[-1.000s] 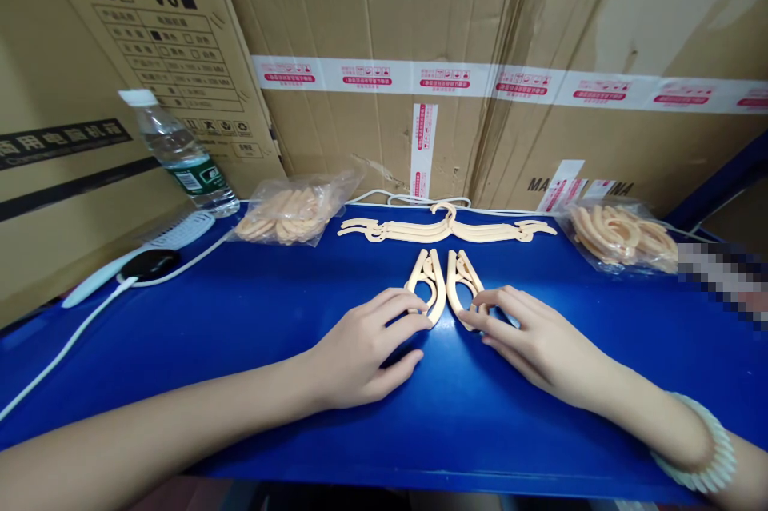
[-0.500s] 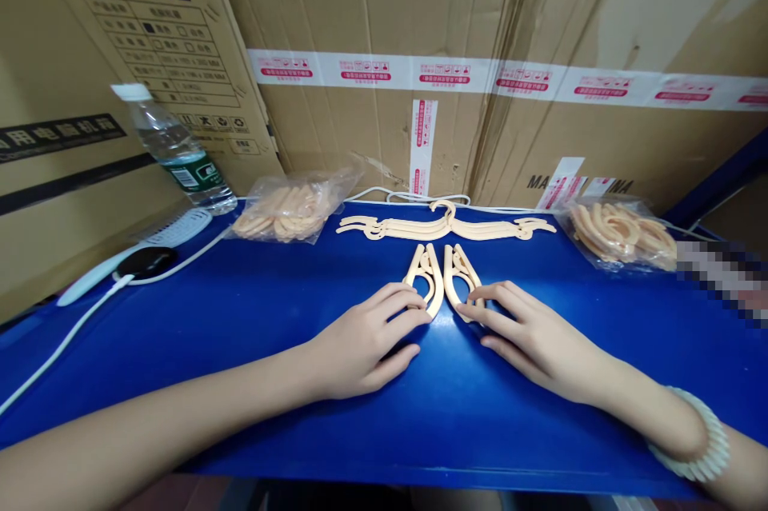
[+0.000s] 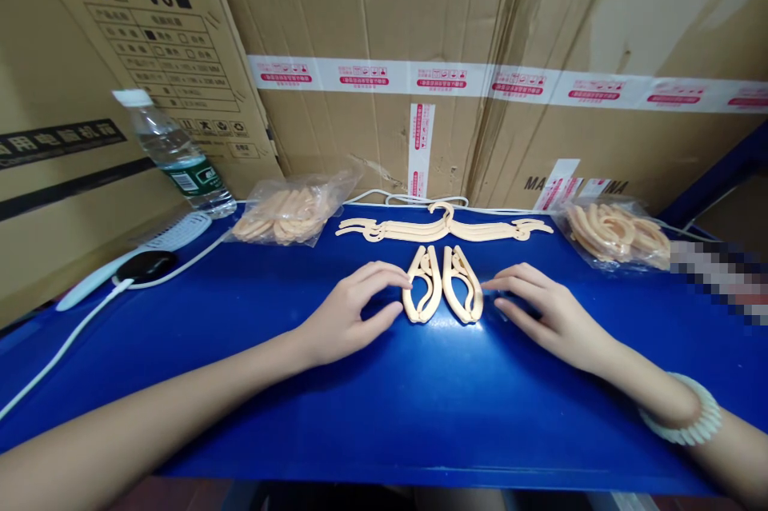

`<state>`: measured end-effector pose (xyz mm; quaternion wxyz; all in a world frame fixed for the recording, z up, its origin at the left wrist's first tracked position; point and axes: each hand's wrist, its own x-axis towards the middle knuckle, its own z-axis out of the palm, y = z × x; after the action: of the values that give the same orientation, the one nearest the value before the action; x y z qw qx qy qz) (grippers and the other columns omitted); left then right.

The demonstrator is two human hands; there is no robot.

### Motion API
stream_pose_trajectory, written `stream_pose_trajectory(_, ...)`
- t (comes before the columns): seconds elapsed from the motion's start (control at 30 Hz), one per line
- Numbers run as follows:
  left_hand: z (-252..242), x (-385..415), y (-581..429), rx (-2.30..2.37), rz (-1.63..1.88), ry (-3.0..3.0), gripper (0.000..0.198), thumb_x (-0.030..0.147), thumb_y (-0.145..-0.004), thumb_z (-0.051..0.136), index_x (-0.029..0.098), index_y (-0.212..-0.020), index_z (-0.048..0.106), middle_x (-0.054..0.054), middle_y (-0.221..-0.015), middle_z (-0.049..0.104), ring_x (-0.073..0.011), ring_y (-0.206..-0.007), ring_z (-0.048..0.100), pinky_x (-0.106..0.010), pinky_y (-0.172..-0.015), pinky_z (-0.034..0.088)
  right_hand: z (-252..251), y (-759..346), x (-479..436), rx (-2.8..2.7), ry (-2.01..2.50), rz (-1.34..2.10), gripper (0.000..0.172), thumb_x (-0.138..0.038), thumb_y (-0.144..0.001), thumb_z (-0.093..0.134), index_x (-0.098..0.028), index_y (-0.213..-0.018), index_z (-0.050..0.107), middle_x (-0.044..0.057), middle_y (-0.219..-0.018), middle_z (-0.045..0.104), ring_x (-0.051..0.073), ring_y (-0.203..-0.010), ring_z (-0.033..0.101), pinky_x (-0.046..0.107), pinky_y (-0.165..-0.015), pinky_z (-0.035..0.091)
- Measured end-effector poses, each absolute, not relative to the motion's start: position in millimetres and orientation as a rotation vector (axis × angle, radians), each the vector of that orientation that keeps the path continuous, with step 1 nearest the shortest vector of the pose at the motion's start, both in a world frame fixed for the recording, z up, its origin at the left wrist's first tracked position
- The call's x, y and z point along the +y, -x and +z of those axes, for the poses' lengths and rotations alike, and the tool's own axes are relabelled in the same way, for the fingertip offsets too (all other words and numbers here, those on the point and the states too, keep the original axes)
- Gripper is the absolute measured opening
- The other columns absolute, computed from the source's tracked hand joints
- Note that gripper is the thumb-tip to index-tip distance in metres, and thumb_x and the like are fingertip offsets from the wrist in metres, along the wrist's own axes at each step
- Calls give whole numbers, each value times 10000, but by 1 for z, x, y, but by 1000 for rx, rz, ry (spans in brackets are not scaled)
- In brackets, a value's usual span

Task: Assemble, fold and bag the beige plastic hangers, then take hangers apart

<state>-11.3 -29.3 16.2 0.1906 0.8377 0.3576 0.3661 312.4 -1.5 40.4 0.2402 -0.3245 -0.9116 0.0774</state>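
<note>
Two cream folded hangers lie side by side on the blue table [image 3: 372,415]. At the outer edge of the left folded hanger [image 3: 410,305] are the fingertips of my left hand [image 3: 354,311], fingers apart and holding nothing. My right hand [image 3: 549,311] is open beside the right folded hanger [image 3: 459,305], its fingertips close to the outer side; whether they touch it I cannot tell. Just behind this pair, unfolded cream hangers [image 3: 414,231] lie spread flat, with one hook pointing up toward the boxes.
Clear bags of cream hangers lie at the back left [image 3: 285,213] and back right [image 3: 618,231]. A water bottle [image 3: 183,163], a pale hairbrush [image 3: 174,233] and a black round device [image 3: 146,265] with a white cable occupy the left. Cardboard boxes [image 3: 372,7] wall off the back.
Both hands have drawn outward off the folded hangers, my left to the left and my right to the right. The hangers, now fully visible, stay in place.
</note>
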Motion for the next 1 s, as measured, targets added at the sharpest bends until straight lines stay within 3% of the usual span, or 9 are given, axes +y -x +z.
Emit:
stream_pose_trajectory(0.13,10,-21,15,1185,1013,-2215,206,194,-918,559,215,-1098,658,-70,-1185,683,-227,-1116,643,-404,-1003,524,38,-320,7,-2479,962,190,228,-308,-1001,506,-217,-1087,697,97,-1036,705,240,-971,649,407,-842,565)
stream_pose_trajectory(0.37,7,-21,15,1192,973,-2214,184,171,-886,569,214,-1039,661,-69,-1213,676,-237,-1152,641,-421,-1039,502,35,-319,8,-2567,890,222,248,-273,-993,519,-220,-1167,689,112,-1132,670,243,-1071,613,432,-922,552)
stream_pose_trajectory(1.0,6,-20,16,1139,944,-2213,138,163,-880,570,213,-935,685,-69,-1194,703,-235,-1151,637,-448,-1031,491,33,-319,8,-2564,900,248,266,-281,-988,520,-228,-1179,698,114,-1150,663,243,-1077,620,437,-933,561)
